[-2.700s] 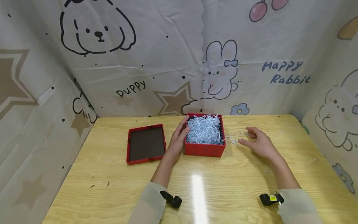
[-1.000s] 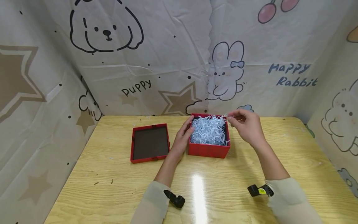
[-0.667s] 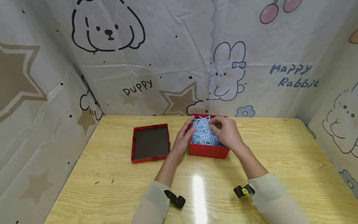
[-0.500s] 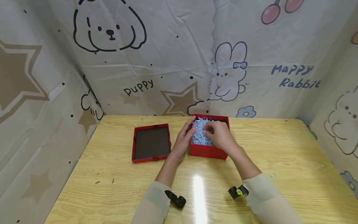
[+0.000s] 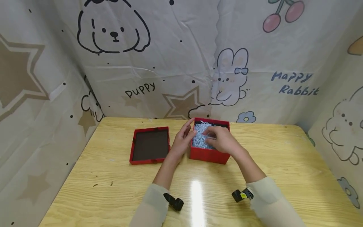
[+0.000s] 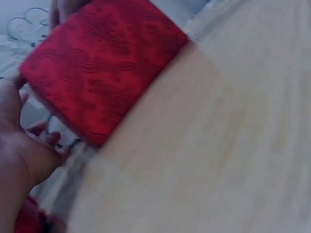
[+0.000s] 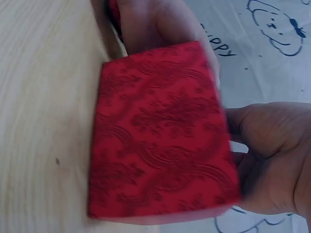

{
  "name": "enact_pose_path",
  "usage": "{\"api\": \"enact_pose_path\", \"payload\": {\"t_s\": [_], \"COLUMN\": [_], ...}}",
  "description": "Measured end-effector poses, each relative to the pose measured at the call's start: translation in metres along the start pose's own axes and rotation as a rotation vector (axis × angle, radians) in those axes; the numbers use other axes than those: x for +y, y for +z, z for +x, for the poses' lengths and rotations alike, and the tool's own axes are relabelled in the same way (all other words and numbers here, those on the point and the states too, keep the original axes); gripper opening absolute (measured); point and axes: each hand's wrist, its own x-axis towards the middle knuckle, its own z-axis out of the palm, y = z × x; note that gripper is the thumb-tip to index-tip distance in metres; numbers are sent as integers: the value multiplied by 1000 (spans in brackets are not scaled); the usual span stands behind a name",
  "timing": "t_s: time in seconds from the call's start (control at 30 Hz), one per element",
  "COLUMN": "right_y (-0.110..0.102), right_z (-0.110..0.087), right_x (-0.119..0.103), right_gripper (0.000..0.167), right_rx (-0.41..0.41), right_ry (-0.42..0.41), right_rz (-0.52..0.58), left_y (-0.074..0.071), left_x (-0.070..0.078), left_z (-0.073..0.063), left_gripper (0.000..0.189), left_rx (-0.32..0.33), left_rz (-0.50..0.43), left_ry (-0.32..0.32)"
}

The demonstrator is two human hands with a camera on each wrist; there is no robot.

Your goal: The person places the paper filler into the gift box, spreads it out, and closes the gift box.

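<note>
A red patterned box (image 5: pixel 210 155) stands with its top uncovered. Pale blue shredded paper (image 5: pixel 199 142) fills it. My left hand (image 5: pixel 181 142) rests against the box's left wall, fingers fairly straight along the outside and thumb at the rim. Over the paper, my right hand (image 5: pixel 224 140) has curled fingers, with a few pale strands between thumb and forefinger. In the right wrist view the box's front face (image 7: pixel 163 136) covers the paper, and the tips of my right hand (image 7: pixel 277 155) are hidden beyond the rim. The left wrist view shows my left hand (image 6: pixel 26 150) beside the box.
The red box lid (image 5: pixel 150 145) lies dark inside up, left of the box near my left forearm. Small dark bits are scattered on the wooden table (image 5: pixel 127 195). A printed cloth (image 5: pixel 175 56) hangs behind the table and along both sides.
My right hand has gone from paper strands on the table right of the box, pinching some, over the rim and into the box's paper. My left hand has stayed at the left wall.
</note>
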Motion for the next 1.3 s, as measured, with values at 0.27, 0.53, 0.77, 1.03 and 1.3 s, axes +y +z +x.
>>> {"api": "enact_pose_path", "payload": {"t_s": [0.27,0.53,0.77,1.03,1.3], "right_y": [-14,-8,33,96,133], "right_z": [-17,-28,-32,-31,-23], "right_x": [-10,-22,-65,-96,-99], "right_gripper": [42,62,55,44,51], "right_rx": [98,254,332,375,240], "right_ry": [25,74,-106,-299,-237], "right_rz": [-29,-98,-191,-301,-66], "left_y": [-51,-146,-187,-197,-195], "left_x": [49,100,113,99,92], "left_z": [-11,-59,-93,-94,-88], "left_gripper": [55,66,66,56,51], "left_rx": [-81,35,135,175,175], "left_rz": [238,780,693,477,506], "left_ry": [-21,-225,-524,-603,-614]}}
